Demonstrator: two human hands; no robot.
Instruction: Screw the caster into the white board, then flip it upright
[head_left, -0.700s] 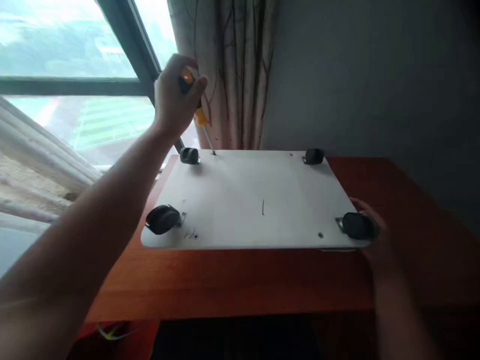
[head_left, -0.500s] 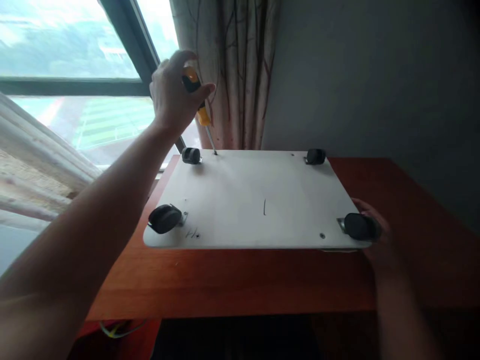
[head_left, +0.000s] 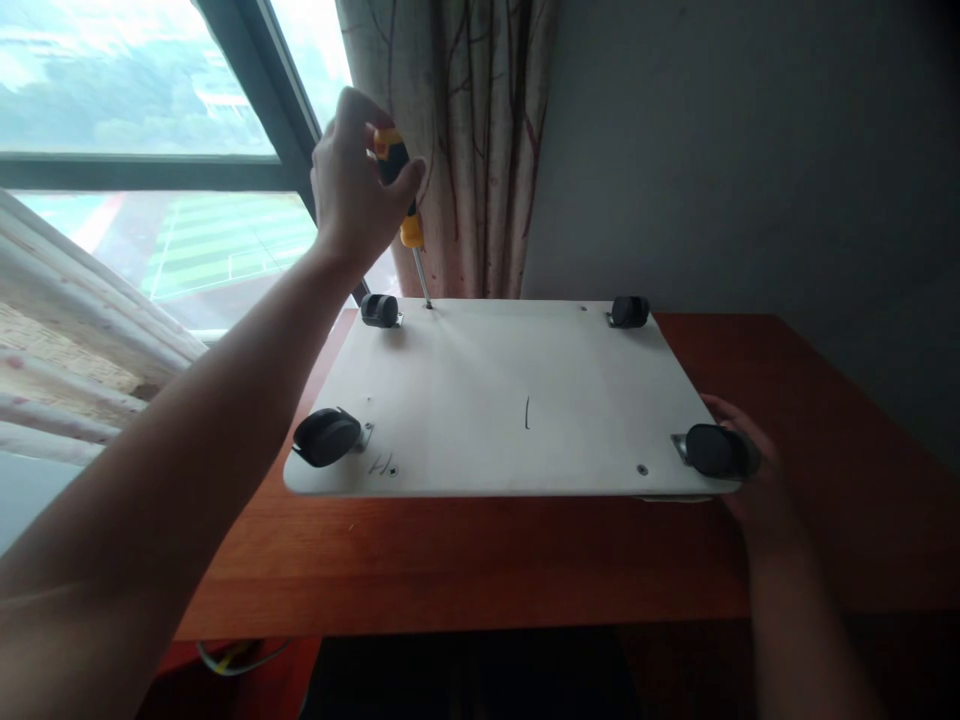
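Observation:
My left hand [head_left: 356,180] is closed around the yellow-and-black handle of a screwdriver [head_left: 411,230]. The shaft slants down, and its tip meets a screw near the far left edge of a white board [head_left: 480,390]. Black casters on metal plates sit at the board's corners: a far left caster [head_left: 380,311], a far right caster [head_left: 628,312], a near left caster [head_left: 327,437] and a near right caster [head_left: 718,452]. Against the board's right edge, my right hand [head_left: 757,480] grips it, partly hidden by the near right caster.
Under the board is a reddish-brown wooden table [head_left: 480,570]. A window [head_left: 217,240] and a patterned curtain [head_left: 472,150] stand behind on the left, with a grey wall [head_left: 735,160] to the right. A cable [head_left: 240,665] shows below the table's front edge.
My left hand has turned slightly around the screwdriver handle, and the handle has rotated. The screwdriver tip stays at the same screw. My right hand keeps its place at the board.

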